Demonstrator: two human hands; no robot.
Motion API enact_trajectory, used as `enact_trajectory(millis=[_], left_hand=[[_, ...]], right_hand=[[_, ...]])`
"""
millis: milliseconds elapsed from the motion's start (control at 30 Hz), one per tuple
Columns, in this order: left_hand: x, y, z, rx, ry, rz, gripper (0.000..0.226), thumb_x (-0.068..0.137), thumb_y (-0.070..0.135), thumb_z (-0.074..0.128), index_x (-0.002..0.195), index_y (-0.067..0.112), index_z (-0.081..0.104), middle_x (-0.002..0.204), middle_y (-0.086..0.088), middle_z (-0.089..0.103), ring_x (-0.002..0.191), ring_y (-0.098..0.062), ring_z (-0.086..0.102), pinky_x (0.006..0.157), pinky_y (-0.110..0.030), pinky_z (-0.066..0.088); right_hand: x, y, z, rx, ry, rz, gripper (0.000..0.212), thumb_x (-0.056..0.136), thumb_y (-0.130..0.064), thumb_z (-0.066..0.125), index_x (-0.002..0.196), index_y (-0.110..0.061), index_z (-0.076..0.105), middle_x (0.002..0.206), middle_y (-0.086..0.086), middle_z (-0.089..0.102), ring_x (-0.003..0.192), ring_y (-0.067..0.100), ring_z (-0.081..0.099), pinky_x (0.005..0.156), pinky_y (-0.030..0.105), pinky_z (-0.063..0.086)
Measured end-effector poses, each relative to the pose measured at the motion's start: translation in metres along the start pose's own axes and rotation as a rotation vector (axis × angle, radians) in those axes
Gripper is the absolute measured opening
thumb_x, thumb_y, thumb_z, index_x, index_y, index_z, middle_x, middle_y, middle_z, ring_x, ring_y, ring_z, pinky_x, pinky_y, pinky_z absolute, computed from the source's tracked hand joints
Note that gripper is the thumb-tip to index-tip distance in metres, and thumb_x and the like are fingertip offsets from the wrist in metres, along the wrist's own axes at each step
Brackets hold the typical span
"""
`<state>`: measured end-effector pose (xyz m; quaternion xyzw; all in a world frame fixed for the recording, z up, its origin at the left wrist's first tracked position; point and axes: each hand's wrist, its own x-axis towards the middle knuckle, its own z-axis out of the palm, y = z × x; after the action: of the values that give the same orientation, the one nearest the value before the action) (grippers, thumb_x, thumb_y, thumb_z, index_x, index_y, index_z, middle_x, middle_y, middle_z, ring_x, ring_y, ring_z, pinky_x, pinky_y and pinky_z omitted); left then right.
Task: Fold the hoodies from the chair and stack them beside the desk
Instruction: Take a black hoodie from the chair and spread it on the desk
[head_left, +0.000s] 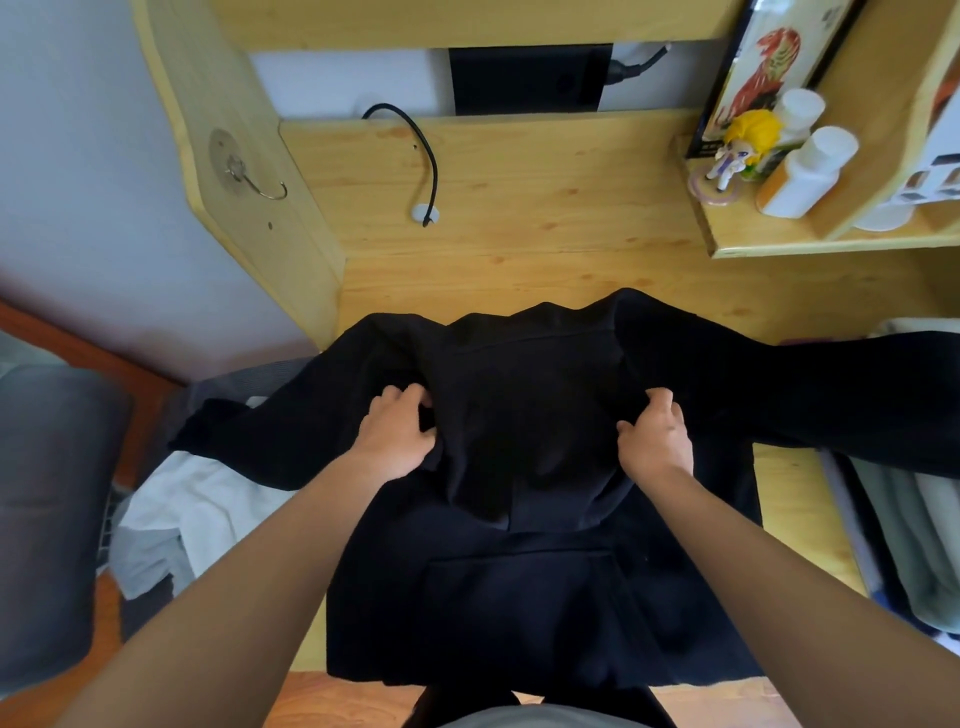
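- A big black cloth hoodie (524, 571) lies flat on the light wooden counter (519, 208), in the middle and bottom of the frame.
- Its sleeves stretch out to the left and right.
- The left hand (397, 434) pinches a fold of the hoodie.
- The right hand (655, 439) pinches the hoodie too.
- A white cloth pile (192, 514) sits at the lower left.
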<state>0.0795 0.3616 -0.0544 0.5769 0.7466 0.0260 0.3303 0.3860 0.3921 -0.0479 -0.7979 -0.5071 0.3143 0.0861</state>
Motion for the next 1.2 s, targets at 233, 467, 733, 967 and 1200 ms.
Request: enact_trajectory(millis=[233,467,733,967,1200], left_hand=[[-0.015,-0.005,0.029,0.112,0.085,-0.023,0.021,0.097,0.021,0.059,0.117,0.017,0.060,0.110,-0.003,0.060,0.094,-0.030,0.064,0.083,-0.046,0.055],[-0.012,-0.001,0.015,0.094,0.125,0.008,0.012,0.099,0.019,0.056,0.109,0.015,0.058,0.105,-0.004,0.062,0.088,-0.028,0.063,0.078,-0.043,0.053],[-0.007,-0.011,-0.004,-1.252,0.273,-0.670,0.022,0.107,0.020,0.051,0.119,0.007,0.063,0.107,-0.010,0.065,0.091,-0.023,0.066,0.086,-0.041,0.058],[-0.017,0.008,0.031,-0.618,0.214,-0.326,0.032,0.095,0.044,0.067,0.108,0.015,0.060,0.115,-0.004,0.054,0.096,-0.024,0.062,0.088,-0.039,0.053],[-0.026,0.005,0.024,-0.641,0.458,-0.393,0.034,0.102,0.038,0.058,0.121,0.012,0.048,0.104,-0.002,0.056,0.090,-0.023,0.059,0.078,-0.038,0.045]], right_hand=[[0.004,0.002,-0.003,-0.023,-0.031,0.002,0.052,0.098,-0.020,0.060,0.143,-0.011,0.035,0.139,0.014,0.048,0.118,0.036,0.056,0.085,0.042,0.047],[0.002,0.004,-0.004,-0.051,-0.019,-0.002,0.049,0.100,-0.020,0.057,0.143,-0.014,0.035,0.137,0.015,0.048,0.116,0.037,0.056,0.083,0.043,0.046],[0.005,0.006,-0.006,0.093,0.006,0.029,0.046,0.099,-0.018,0.058,0.142,-0.014,0.043,0.137,0.015,0.051,0.120,0.036,0.055,0.094,0.048,0.051],[-0.006,0.017,-0.001,0.198,-0.029,0.198,0.049,0.096,-0.039,0.062,0.135,-0.013,0.049,0.116,0.010,0.061,0.101,0.030,0.062,0.088,0.047,0.056],[-0.011,0.025,-0.004,0.409,0.058,0.219,0.042,0.095,-0.035,0.066,0.128,-0.015,0.050,0.117,0.009,0.061,0.096,0.025,0.064,0.084,0.042,0.058]])
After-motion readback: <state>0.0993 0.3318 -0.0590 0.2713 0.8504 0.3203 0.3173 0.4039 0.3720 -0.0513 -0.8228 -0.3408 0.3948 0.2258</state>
